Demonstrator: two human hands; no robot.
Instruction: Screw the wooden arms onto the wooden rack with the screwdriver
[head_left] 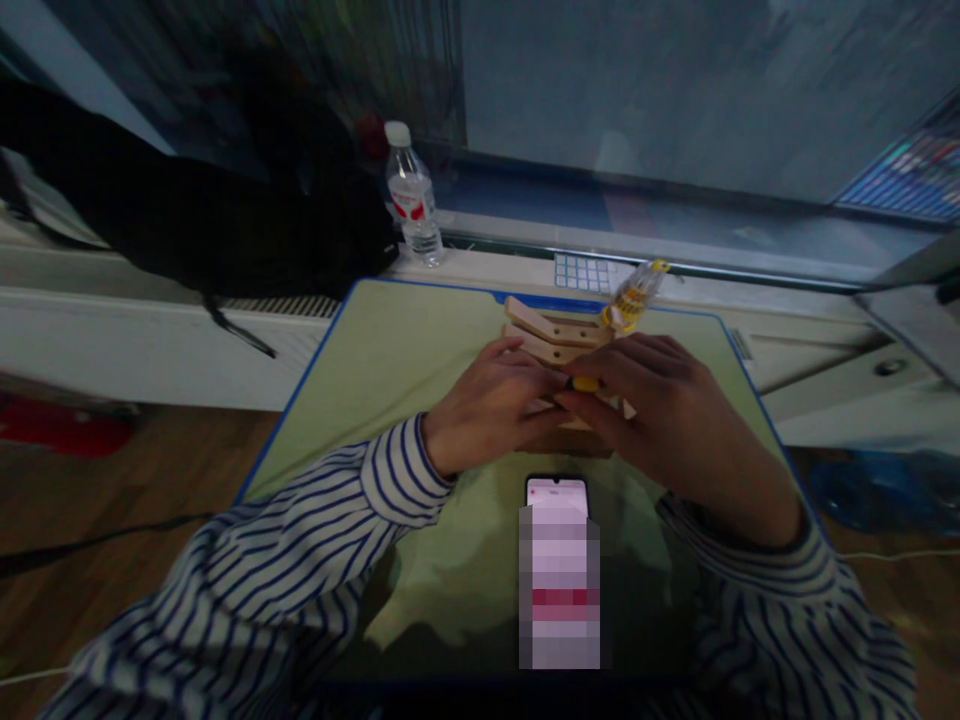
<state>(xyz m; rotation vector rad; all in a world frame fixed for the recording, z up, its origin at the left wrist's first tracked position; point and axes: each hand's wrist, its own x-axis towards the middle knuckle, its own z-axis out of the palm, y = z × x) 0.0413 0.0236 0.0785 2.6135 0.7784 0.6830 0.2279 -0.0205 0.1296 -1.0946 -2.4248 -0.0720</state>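
On the table stands a light wooden assembly (574,332) of angled strips with drilled holes. My hands hide its near part. My right hand (660,400) pinches a small yellow-and-black handle (583,383), which looks like a screwdriver's; its tip is out of sight. From the other side, my left hand (499,400) reaches over the wood with its fingers closed on the wooden assembly, its fingertips close to those of my right hand. Just this side of the wood lies a phone (556,488) with a lit screen, mostly blurred out.
A clear bag with yellow print (636,296) lies at the table's far right edge. Behind the green, blue-edged table (360,370), a water bottle (415,200) stands on the sill by a black bag (247,220). A gridded card (582,272) lies there too.
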